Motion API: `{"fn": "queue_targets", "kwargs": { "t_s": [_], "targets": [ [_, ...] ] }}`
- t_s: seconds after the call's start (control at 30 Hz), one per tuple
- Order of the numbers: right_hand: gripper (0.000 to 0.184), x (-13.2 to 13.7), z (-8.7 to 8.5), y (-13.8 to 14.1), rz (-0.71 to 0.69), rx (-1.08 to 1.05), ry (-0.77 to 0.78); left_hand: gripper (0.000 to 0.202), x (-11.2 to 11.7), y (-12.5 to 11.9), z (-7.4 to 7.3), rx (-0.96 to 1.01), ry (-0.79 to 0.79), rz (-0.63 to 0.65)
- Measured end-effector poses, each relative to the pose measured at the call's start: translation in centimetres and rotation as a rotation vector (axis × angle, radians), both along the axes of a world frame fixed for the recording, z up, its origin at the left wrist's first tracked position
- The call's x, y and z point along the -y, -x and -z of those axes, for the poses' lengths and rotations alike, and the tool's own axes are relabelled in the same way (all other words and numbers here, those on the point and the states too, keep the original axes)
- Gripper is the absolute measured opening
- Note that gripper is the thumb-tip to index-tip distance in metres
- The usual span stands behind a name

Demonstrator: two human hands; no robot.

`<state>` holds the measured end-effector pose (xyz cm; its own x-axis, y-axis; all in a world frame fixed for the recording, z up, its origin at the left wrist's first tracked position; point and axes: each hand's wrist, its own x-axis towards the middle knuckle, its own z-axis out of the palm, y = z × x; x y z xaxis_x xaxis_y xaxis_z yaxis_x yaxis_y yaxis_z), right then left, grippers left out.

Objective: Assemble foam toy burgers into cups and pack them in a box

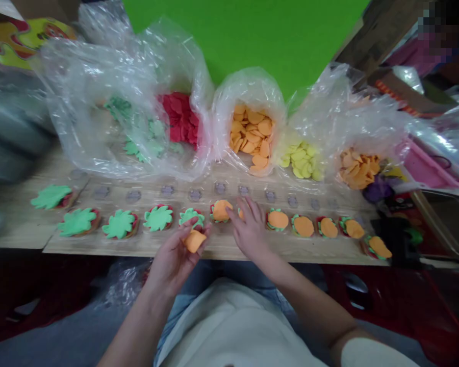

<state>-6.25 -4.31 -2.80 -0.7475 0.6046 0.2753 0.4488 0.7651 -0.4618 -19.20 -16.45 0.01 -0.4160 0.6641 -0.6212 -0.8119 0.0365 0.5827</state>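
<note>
Wearing a pale shirt [222, 326] and facing the long near edge of a wood-grain table [110, 245], above a gray floor [80, 336], with dark red furniture [432, 306] to both sides. Gripping an orange piece [195, 241] between thumb and fingers of the left hand [176, 257], just over the table's near edge. Reaching farther in with the right hand [250, 232], fingers spread and extended, over one of the orange-topped stacks [278, 219], partly hidden there; impossible to tell whether touching it or just above. Lined toward the table's right edge with more of the same, and toward the left edge with green-topped stacks [158, 218], with red underneath.

Backed by a row of small grayish items [167, 190], too blurred to name. Crowded along the far edge with clear plastic bags [248, 81], and heaped from left to right with green pieces [153, 142], red pieces [179, 120], loose orange pieces [251, 135], yellow pieces [301, 159] and peach-orange pieces [357, 171]. Cluttered toward the far right corner with a pink tray [428, 163]. Screened beyond the far edge by a bright green panel [248, 41]. Flanked past the far left corner by a yellow-and-red box [42, 41], and past the far right corner by brown cardboard [371, 38] and another person [423, 51], partly blurred, in pink.
</note>
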Motion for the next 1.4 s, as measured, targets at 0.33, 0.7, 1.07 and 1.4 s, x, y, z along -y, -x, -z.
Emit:
{"fn": "queue_targets", "kwargs": {
  "t_s": [0.33,0.7,1.07,1.4],
  "targets": [
    [0.02,3.5,-1.6,4.5,-0.152,-0.27,1.292,0.048,2.1,0.1,0.1,-0.406,-0.153,0.047],
    [0.032,1.8,1.1,8.4,-0.116,-0.001,0.518,0.035,3.1,3.0,3.5,-1.053,0.277,0.168],
    [0.037,3.2,0.3,6.2,-0.19,0.214,-0.092,0.055,4.9,2.0,6.2,-2.01,0.448,0.481],
    [0.037,-2.8,-2.5,-0.8,-0.014,-0.153,-0.04,0.07,1.3,2.8,6.4,-2.201,0.351,0.366]
  ]
}}
